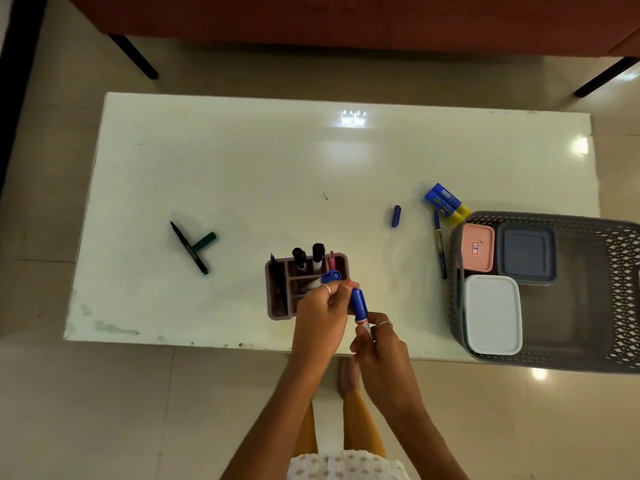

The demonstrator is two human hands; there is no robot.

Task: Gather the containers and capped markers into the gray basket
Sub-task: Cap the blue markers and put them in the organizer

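She's capping markers over the pen holder (pixel 306 285) at the table's (pixel 242 168) near edge. Her right hand (pixel 381 355) grips a blue marker (pixel 360 308); the left hand (pixel 320 315) pinches another (pixel 323 279). Three lidded containers already sit in the gray basket (pixel 623 292). Next, I'd guess, carry these rightward into it.

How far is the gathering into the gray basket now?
Done: three lidded containers lie in the gray basket. In hand: both hands hold a blue marker. Left: the organizer, loose blue cap, blue pen, glue sticks, green pen.
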